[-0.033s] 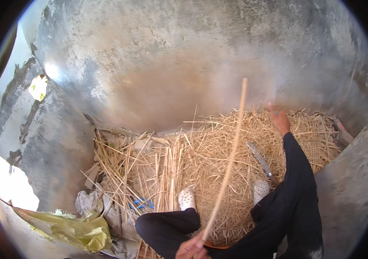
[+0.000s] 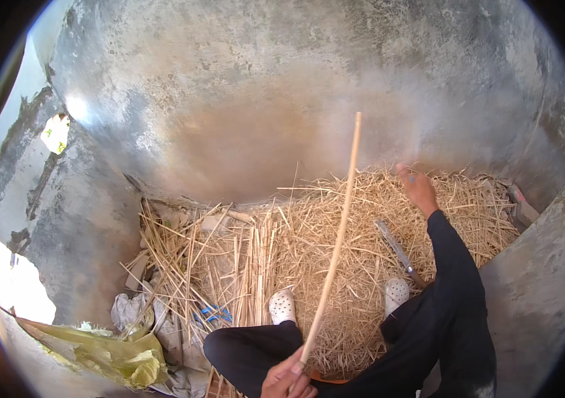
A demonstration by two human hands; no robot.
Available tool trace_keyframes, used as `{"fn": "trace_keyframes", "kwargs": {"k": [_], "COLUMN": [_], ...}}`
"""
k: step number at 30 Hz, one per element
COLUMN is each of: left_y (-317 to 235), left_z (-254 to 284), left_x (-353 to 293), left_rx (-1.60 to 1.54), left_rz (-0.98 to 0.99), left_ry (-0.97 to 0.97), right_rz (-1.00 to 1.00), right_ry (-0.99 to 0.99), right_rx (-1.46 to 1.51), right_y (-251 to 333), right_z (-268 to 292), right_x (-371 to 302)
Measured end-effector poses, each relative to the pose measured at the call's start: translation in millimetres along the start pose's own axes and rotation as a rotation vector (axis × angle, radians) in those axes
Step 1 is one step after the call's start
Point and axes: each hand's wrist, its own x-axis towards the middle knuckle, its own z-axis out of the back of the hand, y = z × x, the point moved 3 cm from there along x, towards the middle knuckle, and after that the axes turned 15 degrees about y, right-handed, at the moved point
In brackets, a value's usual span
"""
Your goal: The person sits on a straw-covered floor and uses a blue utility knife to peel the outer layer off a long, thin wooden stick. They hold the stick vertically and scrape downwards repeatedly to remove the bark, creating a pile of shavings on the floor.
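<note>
- Far left of my left grip: crumpled yellow sheeting (image 2: 120,358), probably just pushed aside.
- Ahead of the grip, slightly left: pale strips (image 2: 259,265), roughly side by side, likely kept together within reach.
- My left hand (image 2: 287,379): fingers closed round the pale stick (image 2: 339,245) near its lower end; low hold likely leaves the length free.
- Stick runs up and away from the grip, leaning right; can't tell if its tip touches the wall (image 2: 249,99).
- Right of the grip, ahead: knife (image 2: 398,251) on shavings (image 2: 362,285), handle toward me, presumably for easy pickup.
- Farther right: my right hand (image 2: 420,192), forefinger out, nothing visibly held.
</note>
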Motion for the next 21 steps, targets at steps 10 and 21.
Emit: {"fn": "trace_keyframes", "kwargs": {"k": [10, 21], "left_y": [-16.0, -14.4], "left_z": [-7.5, -1.5], "left_x": [18.5, 19.4], "left_rx": [-0.073, -0.177], "left_rz": [-0.035, -0.054], "left_ry": [0.022, -0.034], "right_rz": [0.928, 0.782], "right_ry": [0.401, 0.363], "right_rx": [-0.029, -0.046], "right_y": [195.5, 195.3], "right_z": [19.0, 12.7], "right_x": [-176.2, -153.2]}}
